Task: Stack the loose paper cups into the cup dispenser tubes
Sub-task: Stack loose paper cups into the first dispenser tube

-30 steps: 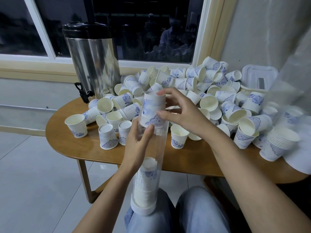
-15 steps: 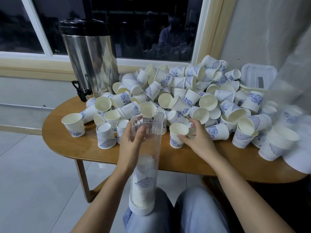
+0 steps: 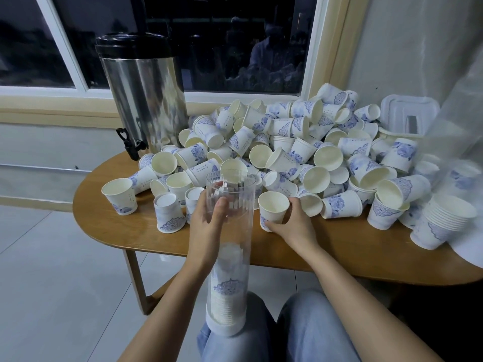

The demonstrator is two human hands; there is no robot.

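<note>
Clear plastic tube point(image 3: 230, 257) stands braced on the knee point(image 3: 227, 346), left hand point(image 3: 206, 223) gripping it below its open mouth for steadiness, while right hand point(image 3: 294, 227), just beside the tube, grasps an upright paper cup point(image 3: 273, 209) on the table point(image 3: 104, 231), likely next in.

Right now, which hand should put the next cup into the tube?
The right hand: it grips an upright cup on the table, beside the open top of the tube. The left hand holds the tube steady.

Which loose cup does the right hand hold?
The upright cup just right of the clear dispenser tube; the right hand curls round it.
</note>
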